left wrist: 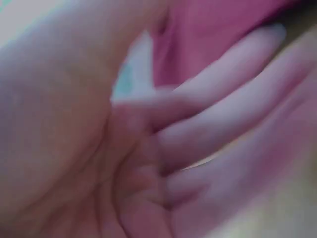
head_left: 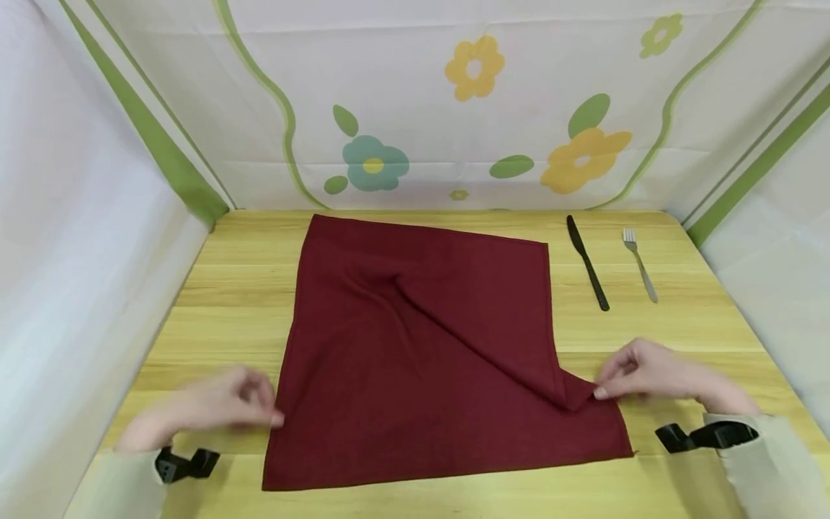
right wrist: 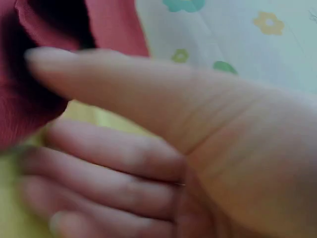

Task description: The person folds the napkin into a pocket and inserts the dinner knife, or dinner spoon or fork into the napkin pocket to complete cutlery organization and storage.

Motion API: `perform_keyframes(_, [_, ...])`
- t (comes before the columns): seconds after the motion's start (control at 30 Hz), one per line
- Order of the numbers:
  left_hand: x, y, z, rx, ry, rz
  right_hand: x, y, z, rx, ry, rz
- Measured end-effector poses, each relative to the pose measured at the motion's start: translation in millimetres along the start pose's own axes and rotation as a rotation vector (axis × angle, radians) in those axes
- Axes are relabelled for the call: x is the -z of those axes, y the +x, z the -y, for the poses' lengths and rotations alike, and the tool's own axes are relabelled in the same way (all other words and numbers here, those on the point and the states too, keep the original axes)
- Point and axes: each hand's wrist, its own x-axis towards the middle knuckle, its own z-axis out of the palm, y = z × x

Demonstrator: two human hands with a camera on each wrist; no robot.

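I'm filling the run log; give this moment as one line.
right hand pinches red cloth edge | left hand at its left edge, grip unclear | knife, fork untouched

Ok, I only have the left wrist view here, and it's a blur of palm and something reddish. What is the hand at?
Observer: The head view shows the left hand at the left edge of a dark red cloth spread on a wooden table.
Operator: And the other hand?
Observer: The right hand pinches a raised fold of the cloth near its right front corner.
Operator: Anything else on the table?
Observer: A black knife and a silver fork lie side by side beyond the right hand, clear of the cloth.
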Motion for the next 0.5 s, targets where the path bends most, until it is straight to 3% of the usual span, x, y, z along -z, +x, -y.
perform_keyframes(0.13, [23.9,30.1,-13.1,-0.024,0.199,-0.339,22.6,15.6,15.7,-0.039,-0.148,-0.246])
perform_keyframes(0.23, [32.3,63.1,-19.5,-0.047,0.267,-0.451,34.8,36.7,29.5,-0.013,-0.211,-0.387])
perform_keyframes(0.33, [32.7,95.5,-24.2,-0.077,0.331,-0.42,37.1,65.4,40.6,0.072,-0.236,-0.414])
perform_keyframes(0.5, [19.9,126.2,-26.6,-0.088,0.397,-0.252,27.2,107.2,48.6,0.107,-0.334,-0.248])
